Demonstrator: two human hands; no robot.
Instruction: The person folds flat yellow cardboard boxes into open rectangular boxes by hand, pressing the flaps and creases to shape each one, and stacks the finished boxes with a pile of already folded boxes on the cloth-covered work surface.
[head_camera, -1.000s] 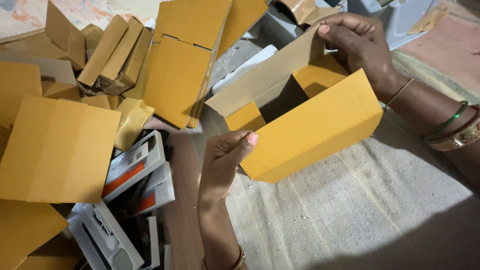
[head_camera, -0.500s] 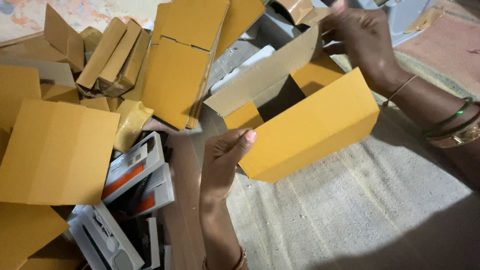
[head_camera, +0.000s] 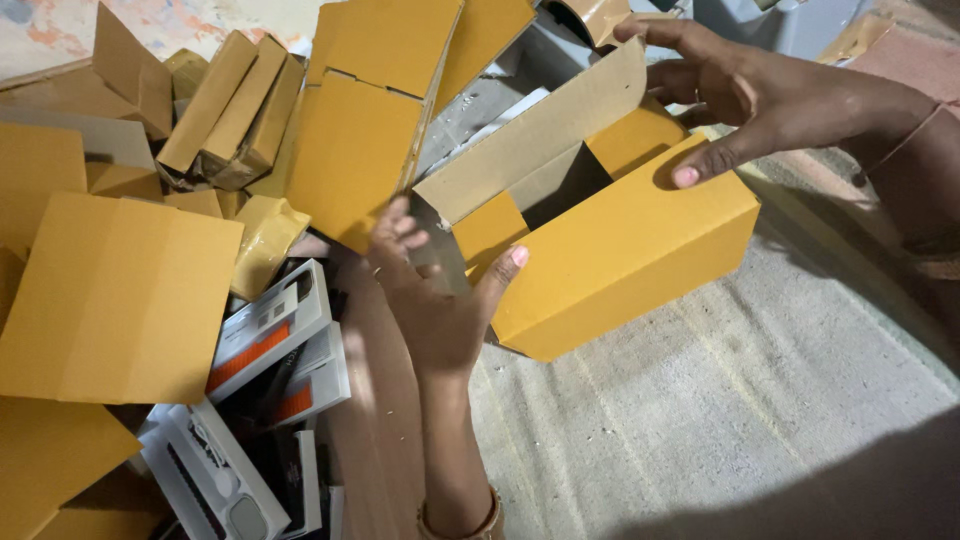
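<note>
I see a heap of flat yellow cartons (head_camera: 120, 300) on my left, with white product packs (head_camera: 265, 335) lying below them. Over the woven mat (head_camera: 720, 420) sits the open yellow box (head_camera: 620, 240), top flaps up and its inside dark. I judge it light, stiff along its folds, easy to dent, so the corners and edges are the best places to hold it. My left hand (head_camera: 440, 305) presses the box's near left corner, thumb on the front face, fingers spread behind the flap. My right hand (head_camera: 750, 95) is spread loosely over the far right edge, thumb tip on the top panel, fingers apart above the raised flap.
</note>
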